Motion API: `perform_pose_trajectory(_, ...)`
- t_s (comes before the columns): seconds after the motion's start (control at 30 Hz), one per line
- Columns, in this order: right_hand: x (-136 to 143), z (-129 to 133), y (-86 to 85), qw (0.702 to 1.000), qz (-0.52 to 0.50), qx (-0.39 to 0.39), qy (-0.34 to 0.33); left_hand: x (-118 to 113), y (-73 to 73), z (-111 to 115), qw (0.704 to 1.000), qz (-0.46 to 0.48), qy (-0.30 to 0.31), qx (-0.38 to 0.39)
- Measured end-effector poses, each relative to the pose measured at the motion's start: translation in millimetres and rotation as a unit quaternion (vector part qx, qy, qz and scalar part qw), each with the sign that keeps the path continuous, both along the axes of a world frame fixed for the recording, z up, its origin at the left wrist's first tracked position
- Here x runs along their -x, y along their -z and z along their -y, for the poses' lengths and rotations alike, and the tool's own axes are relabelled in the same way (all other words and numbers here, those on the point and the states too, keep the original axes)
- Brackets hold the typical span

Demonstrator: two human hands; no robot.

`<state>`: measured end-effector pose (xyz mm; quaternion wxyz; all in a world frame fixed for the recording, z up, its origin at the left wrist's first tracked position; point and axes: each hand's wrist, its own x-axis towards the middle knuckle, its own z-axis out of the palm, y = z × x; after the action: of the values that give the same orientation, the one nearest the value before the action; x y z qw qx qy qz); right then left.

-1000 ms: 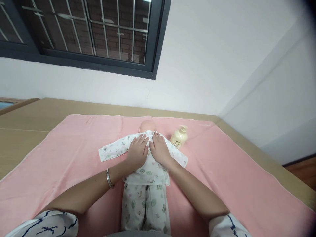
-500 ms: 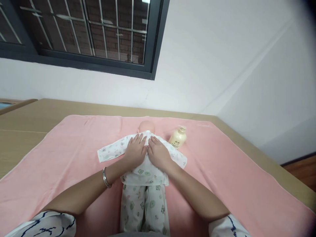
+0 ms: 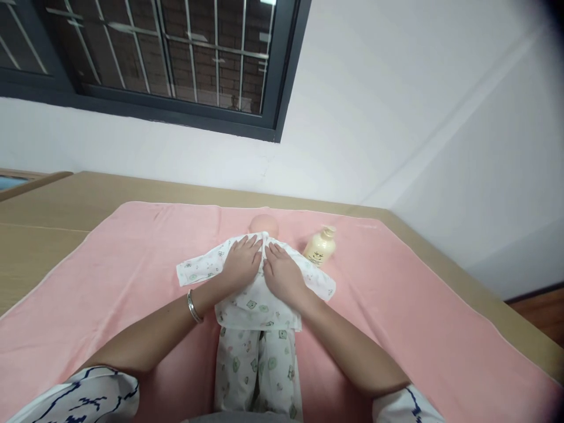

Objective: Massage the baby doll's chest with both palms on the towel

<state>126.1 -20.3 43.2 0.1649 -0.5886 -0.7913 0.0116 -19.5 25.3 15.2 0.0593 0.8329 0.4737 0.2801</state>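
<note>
On a pink blanket (image 3: 150,247) lies a baby doll (image 3: 264,224), its smooth round head at the far end. A white long-sleeved top (image 3: 259,311) with small printed figures covers its body, sleeves spread to both sides. Matching trousers (image 3: 235,367) stretch towards me. My left hand (image 3: 242,260) rests flat and open on the upper left of the top, a silver bangle (image 3: 192,306) on that wrist. Flat on the upper right, my right hand (image 3: 284,273) lies with fingers extended. Both hands' fingertips are close to the collar. Most of the doll is hidden under the clothes.
A pale yellow bottle (image 3: 319,245) with dark printing stands just beyond the right sleeve. The blanket covers a wooden surface (image 3: 132,187) that meets a white wall (image 3: 352,117). Above, at left, is a dark-framed window (image 3: 176,53) with metal bars.
The view has shifted slightly. My left hand has moved a little upward on the top, while my right hand stays almost in place.
</note>
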Motion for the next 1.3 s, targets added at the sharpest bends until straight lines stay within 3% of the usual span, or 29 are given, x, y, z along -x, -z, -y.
perform_pose_trajectory(0.17,-13,-20,-0.1,0.999,-0.033,0.031,0.022,-5,2.7,18,0.999,-0.013,0.017,-0.032)
perform_pose_trajectory(0.4,3,4,0.7,1.0,-0.008,0.012,-0.022,4,-2.8,2,1.0,-0.003,0.022,0.004)
perform_pose_trajectory(0.57,-4,0,-1.4,0.998,-0.047,0.001,-0.034,3,8.2,1,0.999,0.034,0.012,-0.002)
perform_pose_trajectory(0.8,-12,-14,6.4,0.999,-0.027,-0.009,0.041,0,20.1,6,0.995,0.094,-0.02,-0.013)
perform_pose_trajectory(1.07,-16,-1,-26.0,0.993,0.007,0.035,0.113,-1,23.9,7,0.991,0.118,-0.058,-0.005)
perform_pose_trajectory(1.23,-15,-11,-13.1,0.993,-0.085,-0.083,0.01,-1,29.4,7,0.987,0.145,-0.06,-0.017)
perform_pose_trajectory(1.3,-11,-14,-2.7,0.992,-0.086,-0.082,-0.043,-1,31.3,6,0.986,0.152,-0.057,-0.024)
